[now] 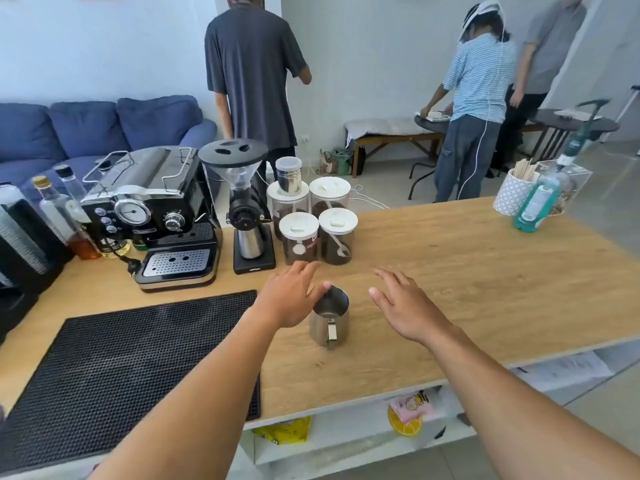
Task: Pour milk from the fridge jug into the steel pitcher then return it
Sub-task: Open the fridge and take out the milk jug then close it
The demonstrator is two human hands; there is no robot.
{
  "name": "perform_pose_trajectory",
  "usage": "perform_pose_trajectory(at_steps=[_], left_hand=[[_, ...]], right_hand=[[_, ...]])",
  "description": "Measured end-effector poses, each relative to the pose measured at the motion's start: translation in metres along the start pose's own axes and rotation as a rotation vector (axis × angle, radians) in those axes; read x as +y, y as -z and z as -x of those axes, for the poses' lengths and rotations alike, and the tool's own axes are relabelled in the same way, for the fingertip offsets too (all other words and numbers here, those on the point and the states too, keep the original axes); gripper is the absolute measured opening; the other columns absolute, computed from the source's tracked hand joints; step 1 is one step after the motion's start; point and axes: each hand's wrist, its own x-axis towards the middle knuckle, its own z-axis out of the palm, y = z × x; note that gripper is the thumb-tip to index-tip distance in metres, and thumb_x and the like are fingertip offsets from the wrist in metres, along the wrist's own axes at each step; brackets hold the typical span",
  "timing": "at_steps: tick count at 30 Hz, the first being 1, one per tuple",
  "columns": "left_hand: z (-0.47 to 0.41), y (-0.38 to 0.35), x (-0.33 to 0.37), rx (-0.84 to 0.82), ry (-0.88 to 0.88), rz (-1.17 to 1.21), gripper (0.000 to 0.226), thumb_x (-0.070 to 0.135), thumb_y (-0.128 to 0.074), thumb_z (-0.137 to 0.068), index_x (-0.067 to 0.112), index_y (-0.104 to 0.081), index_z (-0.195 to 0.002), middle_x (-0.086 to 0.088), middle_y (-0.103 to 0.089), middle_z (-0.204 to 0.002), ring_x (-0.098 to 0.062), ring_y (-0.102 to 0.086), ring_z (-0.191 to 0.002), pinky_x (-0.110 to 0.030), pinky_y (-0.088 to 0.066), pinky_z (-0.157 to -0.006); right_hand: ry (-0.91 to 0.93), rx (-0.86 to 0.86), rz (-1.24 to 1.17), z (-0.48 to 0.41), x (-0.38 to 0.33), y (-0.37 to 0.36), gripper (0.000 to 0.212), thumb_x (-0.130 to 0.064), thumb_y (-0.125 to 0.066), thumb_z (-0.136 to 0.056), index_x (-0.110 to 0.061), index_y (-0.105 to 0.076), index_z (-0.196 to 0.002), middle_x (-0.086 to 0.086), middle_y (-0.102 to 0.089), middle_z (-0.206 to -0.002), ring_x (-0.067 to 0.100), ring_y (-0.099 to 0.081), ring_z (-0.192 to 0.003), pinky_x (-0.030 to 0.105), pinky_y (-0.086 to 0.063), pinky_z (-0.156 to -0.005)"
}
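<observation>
The steel pitcher (330,316) stands upright on the wooden counter (467,271), its handle facing me. My left hand (294,297) hovers just left of the pitcher with fingers spread, the thumb close to or touching its rim. My right hand (403,303) is open a little to the right of the pitcher, palm down, apart from it. No milk jug or fridge is in view.
An espresso machine (152,216), a grinder (247,209) and several lidded jars (317,233) stand behind the pitcher. A black rubber mat (121,368) lies at the left, bottles (62,216) at far left, a soap bottle (540,199) at far right. Three people stand beyond the counter.
</observation>
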Motion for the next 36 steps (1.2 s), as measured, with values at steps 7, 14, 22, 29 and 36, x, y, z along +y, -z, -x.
perform_pose_trajectory(at_steps=[7, 14, 22, 29, 36], left_hand=[[-0.026, -0.009, 0.079, 0.013, -0.182, -0.064, 0.063, 0.058, -0.024, -0.101, 0.024, -0.022, -0.155, -0.005, -0.042, -0.152, -0.028, -0.043, -0.136, -0.045, -0.033, -0.109], [-0.031, -0.016, 0.196, -0.041, -0.34, -0.133, 0.052, 0.057, -0.027, -0.102, 0.021, -0.052, -0.131, -0.007, -0.063, -0.128, -0.031, -0.061, -0.11, -0.039, -0.045, -0.087], [-0.016, -0.037, 0.335, -0.033, -0.602, -0.267, 0.048, 0.041, -0.031, -0.106, 0.021, -0.043, -0.064, -0.001, -0.052, -0.069, -0.027, -0.054, -0.068, -0.033, -0.043, -0.061], [0.018, -0.072, 0.474, -0.046, -0.782, -0.319, 0.039, 0.04, -0.035, -0.105, 0.015, -0.061, -0.089, -0.008, -0.061, -0.083, -0.031, -0.059, -0.079, -0.032, -0.034, -0.062], [0.075, -0.127, 0.623, -0.083, -1.044, -0.232, 0.031, 0.041, -0.039, -0.102, 0.016, -0.058, -0.106, -0.009, -0.07, -0.092, -0.032, -0.064, -0.086, -0.034, -0.042, -0.067]], right_hand=[[-0.131, 0.065, 0.013, 0.04, 0.053, 0.045, 0.049, -0.043, -0.033, -0.102, -0.016, -0.04, -0.142, 0.002, -0.042, -0.146, 0.022, -0.039, -0.133, 0.038, -0.036, -0.105], [-0.231, 0.226, 0.006, 0.109, 0.119, 0.093, 0.042, -0.043, -0.033, -0.102, -0.013, -0.053, -0.081, 0.002, -0.058, -0.077, 0.025, -0.056, -0.073, 0.035, -0.038, -0.059], [-0.411, 0.353, 0.03, 0.223, 0.192, 0.151, 0.054, -0.038, -0.039, -0.101, -0.014, -0.033, -0.053, 0.002, -0.035, -0.047, 0.02, -0.036, -0.043, 0.031, -0.023, -0.046], [-0.634, 0.482, 0.035, 0.348, 0.258, 0.195, 0.053, -0.037, -0.041, -0.098, -0.013, -0.029, -0.052, 0.002, -0.033, -0.048, 0.02, -0.033, -0.046, 0.03, -0.025, -0.048], [-0.894, 0.591, 0.04, 0.506, 0.315, 0.222, 0.052, -0.039, -0.04, -0.098, -0.017, -0.033, -0.052, 0.004, -0.043, -0.055, 0.027, -0.044, -0.058, 0.032, -0.033, -0.054]])
